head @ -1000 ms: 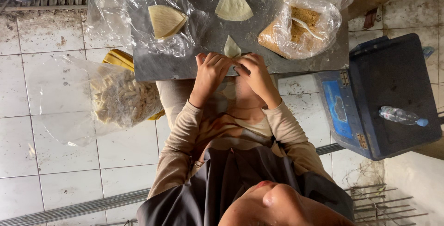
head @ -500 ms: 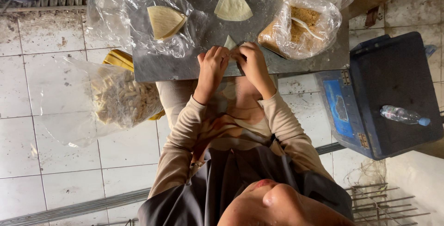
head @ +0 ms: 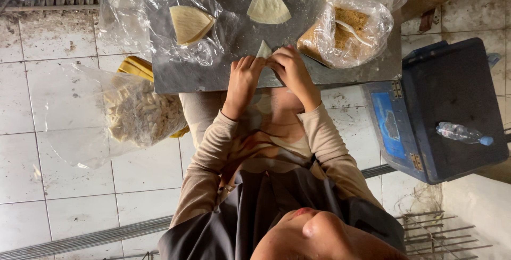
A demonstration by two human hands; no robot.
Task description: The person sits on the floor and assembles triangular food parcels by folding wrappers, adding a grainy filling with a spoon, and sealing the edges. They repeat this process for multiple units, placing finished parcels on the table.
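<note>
A dull grey metal tray (head: 213,73) lay under both hands. Left of the grip, a crinkled clear bag (head: 159,20) held pale triangular wrappers; right of it, another bag (head: 346,31) held crumbly brown filling. The left hand (head: 246,76) and right hand (head: 290,68) together pinched a small pale dough triangle (head: 264,51).

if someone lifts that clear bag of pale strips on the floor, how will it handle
The clear bag of pale strips would probably sag and shift, since thin plastic slumps loosely around the loose pieces. It looks well filled, so likely needs support underneath. The glossy film may be slippery.
</note>
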